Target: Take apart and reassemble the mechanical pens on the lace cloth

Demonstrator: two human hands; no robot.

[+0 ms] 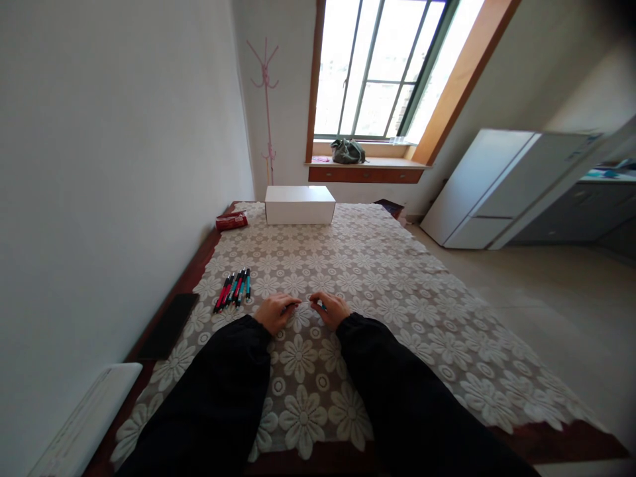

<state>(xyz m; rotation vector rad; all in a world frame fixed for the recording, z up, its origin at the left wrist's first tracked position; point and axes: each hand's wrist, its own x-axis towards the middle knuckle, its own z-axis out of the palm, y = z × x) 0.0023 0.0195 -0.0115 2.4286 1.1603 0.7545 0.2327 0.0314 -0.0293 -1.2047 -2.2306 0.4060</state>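
Note:
Both of my hands are low over the lace tablecloth (348, 278), a short gap apart. My left hand (274, 314) is closed, with a small dark pen part (292, 305) pinched at its fingertips. Facing it, my right hand (332, 310) is closed too, around a small teal pen part (324, 306) that mostly hides behind the fingers. To the left of my hands lies a row of several pens (233, 290), some red and black, others teal and black.
A flat black object (169, 324) lies at the left edge, near a white strip-like device (87, 424). At the far end are a white box (300, 205) and a red packet (231, 220). A wall borders the left side.

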